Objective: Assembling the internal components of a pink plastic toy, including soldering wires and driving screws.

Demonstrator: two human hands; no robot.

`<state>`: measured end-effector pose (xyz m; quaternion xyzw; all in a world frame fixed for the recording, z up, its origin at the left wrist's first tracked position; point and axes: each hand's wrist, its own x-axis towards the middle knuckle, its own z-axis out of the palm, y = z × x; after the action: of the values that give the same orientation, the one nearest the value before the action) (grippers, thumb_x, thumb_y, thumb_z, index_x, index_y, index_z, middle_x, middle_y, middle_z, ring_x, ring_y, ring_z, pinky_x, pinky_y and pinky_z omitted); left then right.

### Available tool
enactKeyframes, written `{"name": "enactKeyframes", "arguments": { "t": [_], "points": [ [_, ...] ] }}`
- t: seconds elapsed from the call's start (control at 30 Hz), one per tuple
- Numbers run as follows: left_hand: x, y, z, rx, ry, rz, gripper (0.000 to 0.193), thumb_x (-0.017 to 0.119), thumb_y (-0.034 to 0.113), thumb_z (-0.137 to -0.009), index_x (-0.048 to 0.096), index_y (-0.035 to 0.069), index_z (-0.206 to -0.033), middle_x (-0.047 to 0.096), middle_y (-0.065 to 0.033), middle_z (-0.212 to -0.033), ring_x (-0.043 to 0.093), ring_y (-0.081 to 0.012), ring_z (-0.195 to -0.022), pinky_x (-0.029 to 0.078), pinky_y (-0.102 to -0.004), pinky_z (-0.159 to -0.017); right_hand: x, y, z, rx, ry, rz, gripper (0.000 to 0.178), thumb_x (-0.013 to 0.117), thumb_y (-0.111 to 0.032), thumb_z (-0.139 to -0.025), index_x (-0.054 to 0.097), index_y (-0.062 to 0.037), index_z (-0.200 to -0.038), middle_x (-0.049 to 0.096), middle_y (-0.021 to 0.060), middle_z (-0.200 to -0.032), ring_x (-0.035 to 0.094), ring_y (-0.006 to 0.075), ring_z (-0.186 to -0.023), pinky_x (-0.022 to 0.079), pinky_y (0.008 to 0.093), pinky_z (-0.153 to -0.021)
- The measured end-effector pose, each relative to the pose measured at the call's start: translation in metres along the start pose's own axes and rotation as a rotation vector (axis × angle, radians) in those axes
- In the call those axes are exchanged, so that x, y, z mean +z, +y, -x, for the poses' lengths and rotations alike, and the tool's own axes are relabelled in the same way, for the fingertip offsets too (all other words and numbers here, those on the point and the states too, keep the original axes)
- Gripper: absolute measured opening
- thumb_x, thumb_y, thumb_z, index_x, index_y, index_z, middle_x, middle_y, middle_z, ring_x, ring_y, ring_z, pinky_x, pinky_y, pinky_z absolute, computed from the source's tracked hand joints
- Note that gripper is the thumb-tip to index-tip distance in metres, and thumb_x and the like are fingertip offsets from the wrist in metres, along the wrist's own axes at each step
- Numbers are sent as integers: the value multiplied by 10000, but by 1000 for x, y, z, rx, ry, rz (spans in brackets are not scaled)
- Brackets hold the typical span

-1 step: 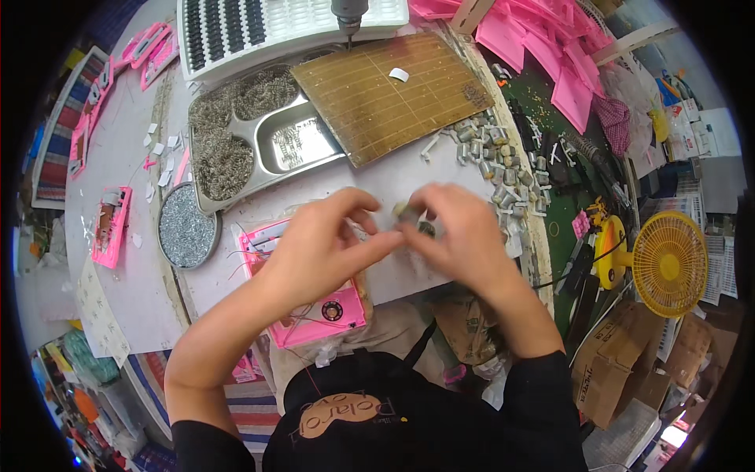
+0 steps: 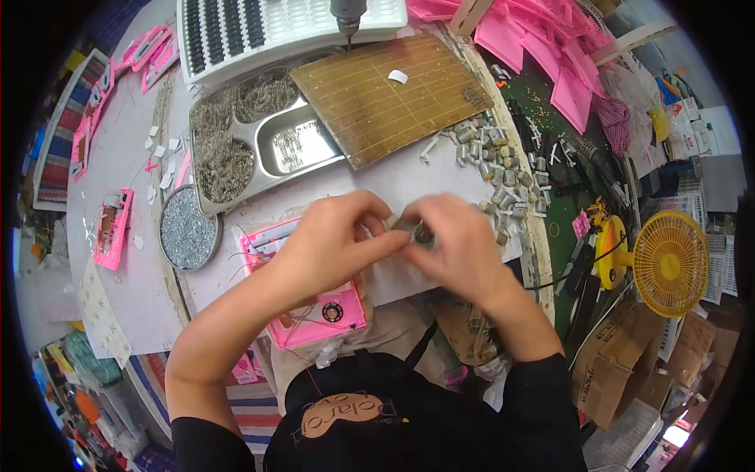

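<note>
One bare left hand [image 2: 334,236] and one bare right hand [image 2: 460,244] of ours nearly meet above the white work surface [image 2: 440,171]. Our right thumb and fingers are curled around a small, grey, rounded metal part [image 2: 406,224], blurred, which sits between the two hands. Our left thumb and forefinger come right up to it; we cannot tell whether they pinch it too.

Below our left forearm we have an open, bright pink plastic case [image 2: 314,336] with a round black disc [image 2: 333,312] and thin loose wires inside. Just right of our right hand spreads a heap of small silver cylindrical motors [image 2: 510,177] with white plastic ends. Left of our left hand stands a round metal dish [image 2: 187,269] of fine silvery pieces.

Farther out, we see a compartmented steel tray [image 2: 295,149] holding coiled metal springs [image 2: 224,165], partly covered by a brown, grid-lined flat board [image 2: 393,118]. On that board lies a small white curved piece [image 2: 399,76]. Beyond it hangs a dark drill chuck [image 2: 348,16].
</note>
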<state>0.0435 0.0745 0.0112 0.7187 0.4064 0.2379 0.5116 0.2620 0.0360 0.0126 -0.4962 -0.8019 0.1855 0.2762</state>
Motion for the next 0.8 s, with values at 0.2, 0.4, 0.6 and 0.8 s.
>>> {"name": "enactKeyframes", "arguments": {
  "t": [0.2, 0.4, 0.6, 0.8],
  "points": [
    [-1, 27, -20, -120, -554, 27, 330, 770, 292, -908, 713, -20, -1001, 708, -143, -768, 694, -231, -718, 543, -365, -671, -27, 2, 46, 424, -255, -806, 174, 812, -82, -864, 678, -19, -956, 697, 59, -905, 675, 157, -826, 545, 300, -750],
    [15, 38, -77, 99, -903, 81, 270, 770, 265, -946, 731, 19, -1050, 709, -70, -821, 640, -132, -763, 522, -323, -704, -22, 17, 94, 518, -120, -1488, 377, 748, 50, -898, 599, -14, -1238, 619, 13, -963, 597, 66, -879, 504, 231, -762],
    [37, 7, -222, 88, 80, -500, 248, 728, 287, -881, 774, 49, -934, 764, -168, -899, 738, -318, -829, 572, -431, -770, -18, 24, 101, 458, 22, -1461, 558, 712, 56, -923, 530, 19, -1449, 550, -14, -910, 509, 44, -828, 417, 200, -760],
    [93, 14, -268, -37, 177, -803, 307, 746, 315, -866, 782, 27, -964, 763, -199, -973, 741, -360, -937, 584, -471, -826, -15, 27, 110, 475, 78, -1510, 494, 704, 76, -923, 578, 30, -1399, 567, -15, -911, 513, 36, -836, 419, 198, -758]
  ]
}}
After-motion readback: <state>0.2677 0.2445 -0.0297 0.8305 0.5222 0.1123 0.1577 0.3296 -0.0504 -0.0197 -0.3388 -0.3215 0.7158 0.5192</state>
